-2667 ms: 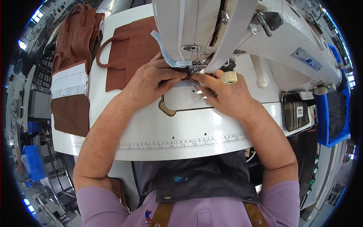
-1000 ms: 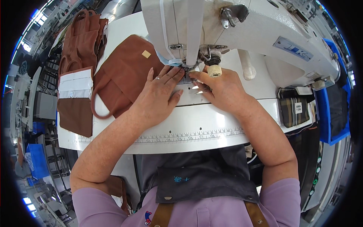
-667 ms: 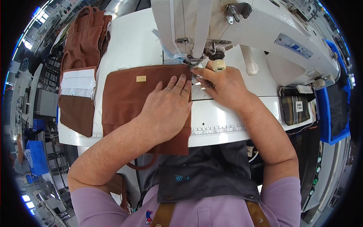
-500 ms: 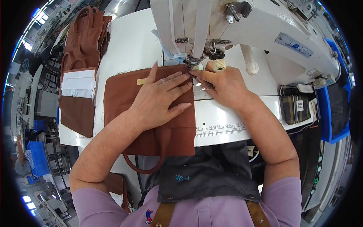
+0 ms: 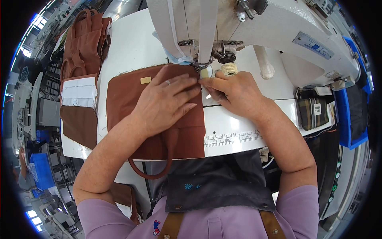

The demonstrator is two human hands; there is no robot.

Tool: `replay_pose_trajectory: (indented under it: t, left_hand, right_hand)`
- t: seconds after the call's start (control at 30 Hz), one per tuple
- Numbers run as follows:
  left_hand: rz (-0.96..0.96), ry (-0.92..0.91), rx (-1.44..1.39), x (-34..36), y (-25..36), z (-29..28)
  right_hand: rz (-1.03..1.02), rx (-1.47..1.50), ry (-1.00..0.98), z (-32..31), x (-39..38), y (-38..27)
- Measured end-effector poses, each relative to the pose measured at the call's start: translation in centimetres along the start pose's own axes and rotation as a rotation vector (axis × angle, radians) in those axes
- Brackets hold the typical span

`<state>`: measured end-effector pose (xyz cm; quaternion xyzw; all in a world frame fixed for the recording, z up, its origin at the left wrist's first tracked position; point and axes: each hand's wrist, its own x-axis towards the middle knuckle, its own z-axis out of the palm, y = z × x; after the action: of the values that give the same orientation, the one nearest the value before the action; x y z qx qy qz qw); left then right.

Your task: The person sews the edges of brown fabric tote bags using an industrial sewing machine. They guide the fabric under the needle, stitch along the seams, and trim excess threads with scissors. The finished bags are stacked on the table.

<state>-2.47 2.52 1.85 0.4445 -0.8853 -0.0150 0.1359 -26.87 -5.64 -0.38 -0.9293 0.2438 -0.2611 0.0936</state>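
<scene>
A reddish-brown bag panel [image 5: 123, 91] with a looped handle [image 5: 170, 153] lies on the sewing table, its far right corner at the needle area of the white sewing machine [image 5: 274, 30]. My left hand [image 5: 165, 99] rests on the panel with fingers stretched and slightly apart. At the panel's right edge, just in front of the presser foot [image 5: 202, 65], my right hand [image 5: 238, 91] is closed, thumb and forefinger pinching the edge. A shiny metal piece shows beneath its fingers, mostly hidden. A small yellowish tab [image 5: 145, 80] sits on the panel.
Stacked brown bag pieces [image 5: 81, 51] with handles lie on the table's left side. A ruler strip [image 5: 234, 138] runs along the near edge. On the right are a plaid pouch [image 5: 312, 111] and a blue bin [image 5: 345, 119]. A white knee-shaped post [image 5: 263, 63] hangs behind my right hand.
The panel has slid a little away from me toward the machine, its near edge and handle moving with it. My left hand has shifted slightly; my right stays at the edge.
</scene>
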Motion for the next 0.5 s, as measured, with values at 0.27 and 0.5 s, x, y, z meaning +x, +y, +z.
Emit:
replay_pose_trajectory:
  t: [0.27,0.5]
  left_hand:
    - [-0.125,-0.002,-0.224,-2.1,4.0,-0.1]
    - [-0.124,0.034,-0.255,-0.7,1.7,0.2]
  right_hand:
    - [-0.157,0.158,-0.096,-1.1,-0.5,-0.4]
    - [-0.077,-0.001,-0.026,-0.7,-0.1,-0.7]
